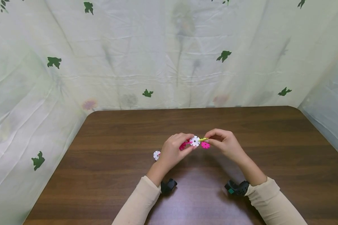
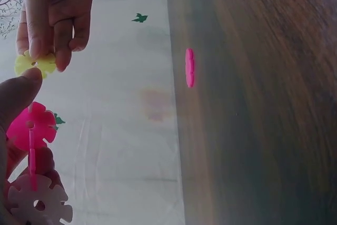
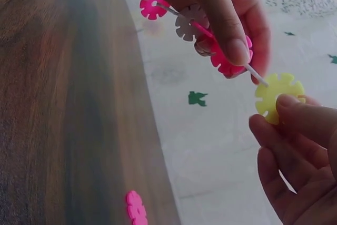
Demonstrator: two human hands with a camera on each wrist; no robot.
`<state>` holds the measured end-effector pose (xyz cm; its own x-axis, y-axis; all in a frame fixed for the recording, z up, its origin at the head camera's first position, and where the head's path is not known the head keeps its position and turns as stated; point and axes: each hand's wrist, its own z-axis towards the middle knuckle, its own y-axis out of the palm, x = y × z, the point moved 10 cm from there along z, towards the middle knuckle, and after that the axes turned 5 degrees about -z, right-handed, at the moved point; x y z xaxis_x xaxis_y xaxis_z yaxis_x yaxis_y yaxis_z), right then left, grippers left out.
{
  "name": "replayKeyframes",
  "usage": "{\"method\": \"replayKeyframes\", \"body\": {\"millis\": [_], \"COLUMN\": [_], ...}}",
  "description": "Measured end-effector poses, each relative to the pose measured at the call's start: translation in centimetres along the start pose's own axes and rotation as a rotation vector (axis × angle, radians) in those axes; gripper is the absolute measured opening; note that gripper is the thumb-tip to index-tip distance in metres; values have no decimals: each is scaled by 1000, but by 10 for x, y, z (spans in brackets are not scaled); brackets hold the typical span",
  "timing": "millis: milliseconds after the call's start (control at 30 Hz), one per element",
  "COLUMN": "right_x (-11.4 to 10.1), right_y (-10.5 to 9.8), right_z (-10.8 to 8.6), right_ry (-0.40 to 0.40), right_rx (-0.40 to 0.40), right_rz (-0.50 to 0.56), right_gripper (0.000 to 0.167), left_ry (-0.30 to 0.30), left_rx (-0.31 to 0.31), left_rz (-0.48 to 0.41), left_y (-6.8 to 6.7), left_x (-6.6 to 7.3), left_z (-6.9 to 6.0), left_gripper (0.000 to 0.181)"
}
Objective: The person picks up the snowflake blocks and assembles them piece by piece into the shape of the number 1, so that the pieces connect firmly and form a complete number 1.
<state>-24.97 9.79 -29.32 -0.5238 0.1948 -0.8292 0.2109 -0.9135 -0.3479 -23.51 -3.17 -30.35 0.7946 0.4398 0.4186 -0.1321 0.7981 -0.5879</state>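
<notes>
My left hand (image 1: 176, 148) grips a chain of notched plastic discs, pink and white, slotted into one another at right angles. In the right wrist view its thumb presses on a pink disc (image 3: 229, 61), with a white disc (image 3: 187, 25) farther along the chain. The chain's far end, a white disc (image 1: 156, 155), sticks out left of the hand. My right hand (image 1: 226, 145) pinches a yellow notched disc (image 3: 279, 96) between thumb and fingers. The yellow disc meets the edge of the white disc (image 1: 195, 141) at the chain's near end; how deep the slots engage, I cannot tell.
A loose pink disc (image 1: 205, 145) lies on the brown wooden table (image 1: 115, 175), just beneath the hands. Pale cloth (image 1: 163, 62) with green bird shapes hangs behind and beside the table. Each wrist wears a black camera strap.
</notes>
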Motion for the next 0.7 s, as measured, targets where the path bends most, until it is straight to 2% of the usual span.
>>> {"method": "replayKeyframes", "body": {"millis": [333, 567, 700], "right_x": [-1, 24, 25], "right_y": [2, 2, 2], "right_z": [0, 0, -1], "right_ry": [-12, 21, 24], "right_rx": [6, -12, -13], "right_rz": [7, 41, 59], "right_gripper": [12, 14, 14], "left_ry": [-1, -25, -46], "left_rx": [-8, -18, -31], "left_rz": [-7, 15, -7], "left_y": [0, 0, 2], "left_x": [2, -1, -2], "left_z": [1, 1, 1], "left_gripper": [34, 35, 34]}}
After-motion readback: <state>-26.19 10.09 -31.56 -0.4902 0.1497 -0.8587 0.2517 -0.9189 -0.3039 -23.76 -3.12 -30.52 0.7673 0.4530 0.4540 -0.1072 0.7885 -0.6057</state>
